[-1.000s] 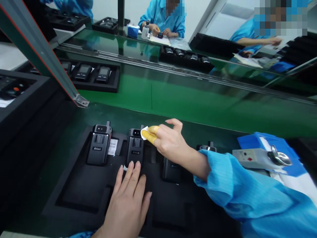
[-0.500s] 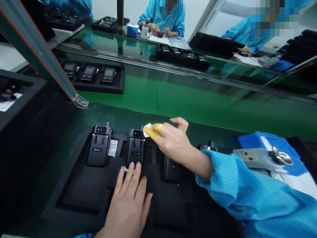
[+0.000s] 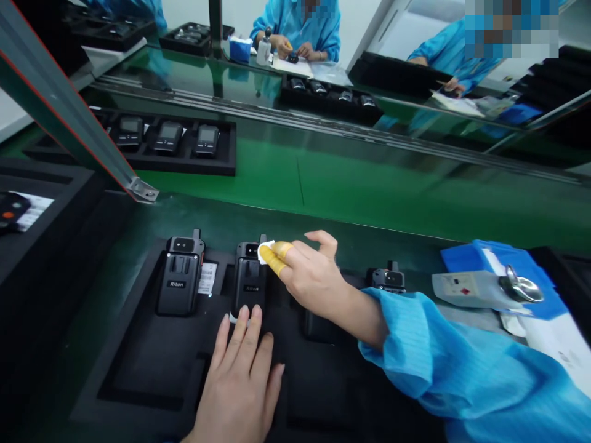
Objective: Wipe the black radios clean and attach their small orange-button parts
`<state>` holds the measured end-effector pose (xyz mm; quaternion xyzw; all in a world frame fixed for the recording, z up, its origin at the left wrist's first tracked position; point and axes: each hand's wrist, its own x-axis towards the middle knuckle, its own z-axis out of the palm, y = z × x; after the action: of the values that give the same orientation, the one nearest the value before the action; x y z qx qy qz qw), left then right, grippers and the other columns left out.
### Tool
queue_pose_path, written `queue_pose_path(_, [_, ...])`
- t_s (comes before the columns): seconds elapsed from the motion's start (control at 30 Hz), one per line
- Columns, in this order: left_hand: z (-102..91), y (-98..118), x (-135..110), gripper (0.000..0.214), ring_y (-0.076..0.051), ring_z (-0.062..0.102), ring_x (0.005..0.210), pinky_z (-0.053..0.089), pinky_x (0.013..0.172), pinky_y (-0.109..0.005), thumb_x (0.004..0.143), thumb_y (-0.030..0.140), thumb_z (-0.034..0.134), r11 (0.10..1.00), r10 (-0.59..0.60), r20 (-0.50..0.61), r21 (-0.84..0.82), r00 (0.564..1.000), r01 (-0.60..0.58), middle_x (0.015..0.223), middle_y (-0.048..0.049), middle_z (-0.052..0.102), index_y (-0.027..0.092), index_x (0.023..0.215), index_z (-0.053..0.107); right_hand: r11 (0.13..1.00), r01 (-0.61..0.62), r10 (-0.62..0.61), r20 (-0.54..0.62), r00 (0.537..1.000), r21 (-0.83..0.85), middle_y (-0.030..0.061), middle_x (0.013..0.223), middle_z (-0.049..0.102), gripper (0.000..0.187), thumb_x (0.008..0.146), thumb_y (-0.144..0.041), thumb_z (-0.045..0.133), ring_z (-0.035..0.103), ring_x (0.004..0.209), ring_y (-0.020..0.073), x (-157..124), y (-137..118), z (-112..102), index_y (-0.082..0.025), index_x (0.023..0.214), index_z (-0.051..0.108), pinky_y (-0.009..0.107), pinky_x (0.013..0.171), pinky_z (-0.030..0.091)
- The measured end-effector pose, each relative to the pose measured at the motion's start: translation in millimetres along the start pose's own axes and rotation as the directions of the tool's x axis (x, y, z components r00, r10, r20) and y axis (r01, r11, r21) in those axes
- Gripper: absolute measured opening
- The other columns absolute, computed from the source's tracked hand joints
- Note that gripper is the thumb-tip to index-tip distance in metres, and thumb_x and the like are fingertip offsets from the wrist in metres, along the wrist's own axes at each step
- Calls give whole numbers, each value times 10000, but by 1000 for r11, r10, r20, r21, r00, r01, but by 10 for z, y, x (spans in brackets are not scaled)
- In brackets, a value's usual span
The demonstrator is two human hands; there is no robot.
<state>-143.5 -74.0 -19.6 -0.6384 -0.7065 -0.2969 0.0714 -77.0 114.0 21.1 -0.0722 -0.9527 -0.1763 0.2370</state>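
My left hand point(image 3: 237, 384) lies with outstretched fingers on the black foam tray point(image 3: 138, 369), fingertips at the lower end of a black Riton two-way radio point(image 3: 249, 289). A small white sliver shows by those fingertips. Yellow finger cots cover two fingers of my right hand point(image 3: 318, 277), which pinches a white cotton pad point(image 3: 261, 258) against the upper right of the same radio, beside its camera and antenna. To the left sits another radio point(image 3: 178, 283), back side up, with a barcode label point(image 3: 207, 278) beside it. My right forearm partly hides the radios on the right, including one radio point(image 3: 388, 280).
On the right, a metal-topped dispenser bottle point(image 3: 466, 288) lies near a blue packet point(image 3: 508, 264). A slanted metal post point(image 3: 87, 129) rises at left. Behind stands a foam tray point(image 3: 226, 157) of radios. Co-workers in blue point(image 3: 318, 31) sit beyond the glass.
My right hand has moved the cotton pad slightly left, further over the radio's top. My left hand stays at the radio's lower end. The view has shifted a little.
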Motion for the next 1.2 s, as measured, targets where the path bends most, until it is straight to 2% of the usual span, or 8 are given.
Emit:
queue_pose_path(0.2, [-3,5,8,252,-273,539,1198,287,1097,-425,919,248,433,1000,-6,-1,-18,1000,6,1234,-158,615,129,1000,641,999,42,-42,-40,998,1,-20,734,625,291,891,-89,414,449,697,121,37,-47,27,-199,849,680,393,905,194])
queue_pose_path(0.4, [-16,5,5,259,-281,529,1209,286,1098,-442,921,250,436,1000,-9,22,-19,1000,9,1248,-160,606,124,1008,644,999,21,-21,1,1000,-35,-13,758,652,306,918,-104,394,446,692,116,-73,38,-25,-195,892,685,383,915,187])
queue_pose_path(0.57, [-27,12,8,263,-283,533,1204,326,1079,-465,925,244,425,1000,-15,29,-5,999,15,1256,-155,602,129,1009,645,995,-27,33,64,997,-97,-7,722,624,307,884,-72,430,456,689,117,-118,93,-55,-189,767,689,389,920,149])
queue_pose_path(0.7, [-44,20,13,258,-279,528,1210,361,1064,-480,923,236,423,1000,-12,37,-5,999,12,1249,-152,607,133,1008,643,989,-88,94,52,994,-117,1,729,602,297,870,-64,441,459,699,121,-3,103,-39,-181,753,687,394,912,131])
queue_pose_path(0.83, [-53,22,12,258,-287,521,1217,368,1059,-492,923,232,424,1000,-7,51,6,999,7,1259,-157,600,126,1011,642,998,-51,53,55,997,-41,1,784,609,276,888,-91,446,466,743,125,164,6,23,-196,799,686,403,921,116])
queue_pose_path(0.93, [-55,22,13,265,-291,527,1211,365,1058,-499,924,227,418,1000,-12,48,8,999,12,1251,-159,605,121,1010,645,999,-42,43,82,996,-20,1,771,604,275,885,-93,451,463,742,126,152,-40,50,-193,777,683,405,922,118])
queue_pose_path(1.1, [-58,21,20,247,-289,533,1203,370,1059,-490,908,216,443,1000,-14,46,-4,999,14,1264,-159,596,127,1009,651,993,-58,62,40,997,-99,-6,670,577,331,874,-67,438,447,673,114,-36,58,-24,-176,655,661,389,911,137])
queue_pose_path(1.2, [-55,18,18,242,-295,539,1196,380,1050,-494,905,214,448,1000,-19,41,-5,999,19,1261,-161,597,126,1000,654,989,-100,99,-16,995,-112,-8,692,596,339,897,-71,406,452,670,108,-3,83,-57,-181,738,684,378,899,146])
